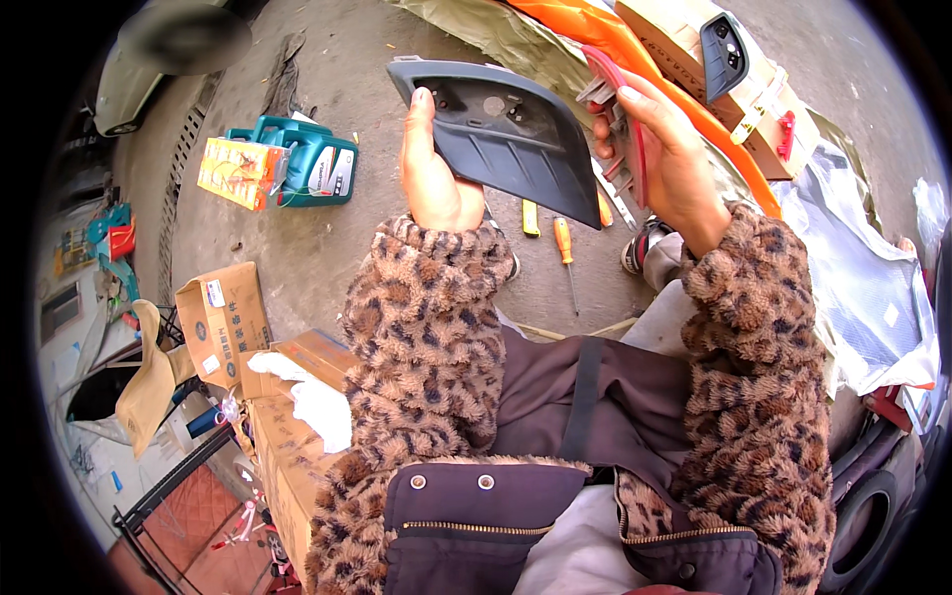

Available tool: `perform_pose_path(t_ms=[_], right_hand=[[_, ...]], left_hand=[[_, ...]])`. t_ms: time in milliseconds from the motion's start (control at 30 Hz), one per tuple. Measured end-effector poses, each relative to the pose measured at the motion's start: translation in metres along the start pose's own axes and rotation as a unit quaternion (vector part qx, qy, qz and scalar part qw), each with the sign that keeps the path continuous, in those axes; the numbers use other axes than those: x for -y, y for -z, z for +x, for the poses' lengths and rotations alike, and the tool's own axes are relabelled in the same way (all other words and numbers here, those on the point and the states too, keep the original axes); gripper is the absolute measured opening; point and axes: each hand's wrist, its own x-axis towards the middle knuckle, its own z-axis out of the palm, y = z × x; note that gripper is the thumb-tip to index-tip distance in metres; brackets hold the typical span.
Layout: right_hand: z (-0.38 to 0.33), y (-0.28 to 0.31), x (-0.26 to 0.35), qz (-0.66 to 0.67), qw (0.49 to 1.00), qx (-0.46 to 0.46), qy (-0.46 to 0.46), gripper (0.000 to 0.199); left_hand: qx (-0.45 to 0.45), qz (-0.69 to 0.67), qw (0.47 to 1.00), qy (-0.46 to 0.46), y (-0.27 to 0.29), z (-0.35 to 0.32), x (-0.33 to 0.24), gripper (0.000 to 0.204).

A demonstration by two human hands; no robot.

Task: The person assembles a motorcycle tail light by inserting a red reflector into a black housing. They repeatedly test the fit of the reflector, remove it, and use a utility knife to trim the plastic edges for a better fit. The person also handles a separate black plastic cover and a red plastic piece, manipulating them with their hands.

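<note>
A black plastic car trim panel [526,149] with ribs and a round hole is gripped at its left side by my left hand [441,188], thumb on its face. My right hand [679,164] is closed around a curved red plastic car reflector [637,149] with pale clips along its inner side. The reflector is upright, just right of the panel's right end. Below them on the ground lies a screwdriver [564,243] with an orange handle, beside a yellow-handled tool [531,218] partly hidden by the panel.
Teal oil jugs [322,169] and an orange-yellow package [238,171] stand at the left. Cardboard boxes [233,322] are beside my left arm. A long carton [684,50] at the far right carries another black trim piece [724,58]. Plastic wrapping [843,268] lies at the right.
</note>
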Motion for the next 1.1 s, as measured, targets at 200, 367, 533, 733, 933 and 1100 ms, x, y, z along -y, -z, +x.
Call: perform_pose_path(t_ms=[200, 367, 533, 733, 933, 1100], right_hand=[[0.004, 0.006, -0.005, 0.042, 0.999, -0.002, -0.013, 0.037], [0.001, 0.008, -0.001, 0.063, 0.998, -0.012, -0.029, 0.038], [0.004, 0.006, 0.0, 0.064, 0.997, 0.001, -0.049, 0.04], [0.006, 0.011, 0.0, 0.054, 0.997, -0.008, -0.062, 0.041], [0.006, 0.012, -0.001, 0.041, 0.998, -0.009, -0.054, 0.042], [0.007, 0.01, 0.002, 0.045, 0.998, 0.004, -0.052, 0.043]], left_hand=[[-0.001, 0.008, 1.0, 0.006, 0.001, -0.002, -0.002, 0.042], [-0.009, 0.006, 1.0, 0.018, -0.002, 0.001, 0.004, 0.041], [-0.021, 0.01, 1.0, 0.01, -0.003, -0.001, 0.0, 0.041], [-0.034, 0.016, 0.999, 0.016, -0.003, 0.003, 0.005, 0.041], [-0.043, 0.026, 0.999, 0.02, -0.004, 0.002, 0.006, 0.041], [-0.043, 0.026, 0.998, 0.033, -0.004, 0.0, 0.003, 0.042]])
